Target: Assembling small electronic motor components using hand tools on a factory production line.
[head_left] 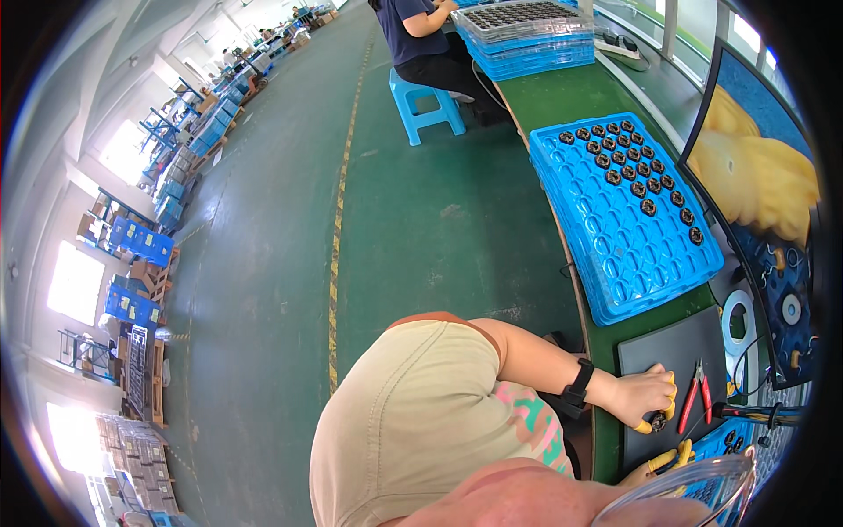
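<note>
My left hand, with yellow covers on its fingertips and a black watch at the wrist, grips a small round black part over a dark grey mat. Red-handled cutters lie on the mat just right of that hand. Nearer to me is my right hand, also with yellow fingertip covers. Its fingers are curled together; clear glasses partly cover it, and what it holds cannot be made out.
Beyond the mat stands a blue tray with several round black parts. A screen at right shows enlarged yellow fingers. A white ring and a cable bundle are nearby. Another person sits by stacked trays.
</note>
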Action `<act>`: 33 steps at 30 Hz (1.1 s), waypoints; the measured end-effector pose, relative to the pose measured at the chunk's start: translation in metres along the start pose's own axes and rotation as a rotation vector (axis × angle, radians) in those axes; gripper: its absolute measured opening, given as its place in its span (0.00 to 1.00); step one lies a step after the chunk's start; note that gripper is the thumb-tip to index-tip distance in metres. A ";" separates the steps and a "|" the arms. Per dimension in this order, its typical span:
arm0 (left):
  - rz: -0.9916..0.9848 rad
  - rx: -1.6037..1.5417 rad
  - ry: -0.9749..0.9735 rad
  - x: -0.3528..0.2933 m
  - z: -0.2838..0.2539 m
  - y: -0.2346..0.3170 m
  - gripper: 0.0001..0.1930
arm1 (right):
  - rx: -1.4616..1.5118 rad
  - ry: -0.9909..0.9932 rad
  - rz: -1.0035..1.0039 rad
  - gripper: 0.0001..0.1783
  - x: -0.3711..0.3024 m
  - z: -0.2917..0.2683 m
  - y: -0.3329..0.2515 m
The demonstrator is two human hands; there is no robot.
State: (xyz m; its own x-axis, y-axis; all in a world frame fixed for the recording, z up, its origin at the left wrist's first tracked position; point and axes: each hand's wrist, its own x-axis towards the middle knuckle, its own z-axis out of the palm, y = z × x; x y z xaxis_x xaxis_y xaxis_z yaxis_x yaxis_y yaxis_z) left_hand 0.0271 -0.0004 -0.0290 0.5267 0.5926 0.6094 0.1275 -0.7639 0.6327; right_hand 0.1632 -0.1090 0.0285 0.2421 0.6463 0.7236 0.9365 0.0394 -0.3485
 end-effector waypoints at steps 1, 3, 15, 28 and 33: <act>0.000 0.001 0.003 -0.001 0.000 -0.001 0.17 | -0.035 0.001 -0.023 0.12 0.000 0.001 0.003; 0.008 -0.007 -0.005 0.001 0.002 0.001 0.17 | -0.120 0.015 -0.060 0.13 -0.003 -0.001 0.011; 0.005 0.003 -0.005 0.001 0.001 0.001 0.17 | -0.424 0.021 -0.179 0.17 -0.015 0.003 0.045; -0.009 0.027 -0.021 0.001 -0.002 0.003 0.17 | -0.442 -0.005 -0.153 0.16 -0.015 0.005 0.046; -0.004 0.016 -0.019 0.000 -0.001 0.002 0.17 | -0.421 -0.073 -0.232 0.15 -0.015 0.003 0.051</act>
State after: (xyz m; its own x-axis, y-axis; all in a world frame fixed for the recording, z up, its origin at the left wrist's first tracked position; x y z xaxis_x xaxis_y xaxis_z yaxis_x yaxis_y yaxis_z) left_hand 0.0264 -0.0018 -0.0267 0.5416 0.5913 0.5975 0.1435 -0.7654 0.6273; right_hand 0.2067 -0.1141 -0.0020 0.0101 0.7094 0.7048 0.9886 -0.1128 0.0994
